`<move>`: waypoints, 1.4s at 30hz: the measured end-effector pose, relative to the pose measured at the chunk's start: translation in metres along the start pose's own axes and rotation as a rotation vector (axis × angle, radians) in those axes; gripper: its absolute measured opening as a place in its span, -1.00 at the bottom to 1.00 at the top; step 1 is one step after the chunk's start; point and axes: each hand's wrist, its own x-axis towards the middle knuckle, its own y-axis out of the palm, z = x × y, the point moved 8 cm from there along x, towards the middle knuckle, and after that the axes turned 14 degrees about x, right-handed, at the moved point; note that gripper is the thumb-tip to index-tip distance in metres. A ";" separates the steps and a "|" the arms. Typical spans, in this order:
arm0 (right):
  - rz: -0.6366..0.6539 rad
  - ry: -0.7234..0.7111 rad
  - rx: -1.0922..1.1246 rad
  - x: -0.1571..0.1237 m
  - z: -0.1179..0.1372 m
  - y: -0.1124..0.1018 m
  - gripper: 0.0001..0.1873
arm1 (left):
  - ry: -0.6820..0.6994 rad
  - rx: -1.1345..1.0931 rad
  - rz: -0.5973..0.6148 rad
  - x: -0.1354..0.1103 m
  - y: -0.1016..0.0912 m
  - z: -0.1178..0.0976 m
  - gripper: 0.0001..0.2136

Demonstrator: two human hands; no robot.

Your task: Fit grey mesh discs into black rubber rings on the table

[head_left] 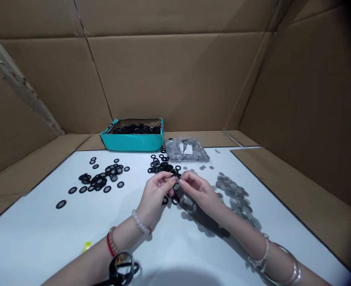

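My left hand (156, 196) and my right hand (197, 190) meet over the middle of the white table (59, 238). Both pinch one small part (176, 183) between their fingertips; it looks like a black ring with a grey disc, but it is too small to be sure. Loose black rings (162, 165) lie just beyond my fingers. Grey discs (233, 192) are spread to the right of my right hand, and some lie under it.
A teal box (134, 140) full of black rings stands at the back. A clear bag of grey discs (186, 150) lies beside it. More black pieces (102, 178) are scattered at the left. Cardboard walls (306, 111) surround the table. Scissors (123, 270) lie near my left forearm.
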 end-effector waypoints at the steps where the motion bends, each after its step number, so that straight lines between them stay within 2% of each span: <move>1: -0.005 -0.010 0.015 0.000 0.000 0.000 -0.76 | -0.004 -0.018 0.007 0.000 0.002 0.002 -0.80; 4: -0.010 -0.026 0.031 0.000 -0.001 -0.002 -0.80 | -0.001 -0.048 0.024 0.001 0.003 0.004 -0.81; 6: 0.013 -0.039 -0.039 0.001 0.001 -0.004 -0.83 | 0.034 0.008 0.056 0.004 0.001 -0.003 -0.83; 12: 0.162 -0.050 -0.389 0.002 0.009 -0.004 -0.82 | 0.335 0.491 0.216 0.006 -0.002 -0.035 -0.84; 13: 0.162 -0.045 -0.398 0.002 0.010 -0.005 -0.81 | 0.365 0.534 0.227 0.005 -0.002 -0.036 -0.86; 15: 0.138 -0.040 -0.381 0.003 0.010 -0.006 -0.82 | 0.399 0.563 0.176 0.004 -0.004 -0.037 -0.89; 18: 0.074 -0.054 -0.332 0.004 0.010 -0.008 -0.85 | 0.394 0.507 0.069 0.004 -0.008 -0.034 -0.89; 22: 0.038 -0.073 -0.309 0.004 0.012 -0.008 -0.83 | 0.380 0.490 0.039 0.003 -0.007 -0.031 -0.88; 31: -0.060 -0.104 -0.328 -0.003 0.024 -0.011 -0.81 | 0.485 0.475 -0.059 -0.002 -0.011 -0.041 -0.92; 36: -0.064 -0.085 -0.281 -0.001 0.018 -0.012 -0.82 | 0.391 0.348 -0.147 -0.001 -0.014 -0.035 -0.89; 38: -0.065 -0.060 -0.202 0.002 0.011 -0.012 -0.83 | 0.327 0.273 -0.138 0.001 -0.014 -0.030 -0.87; 42: -0.041 -0.009 -0.138 0.005 0.002 -0.012 -0.82 | 0.225 0.202 -0.008 0.006 -0.008 -0.023 -0.82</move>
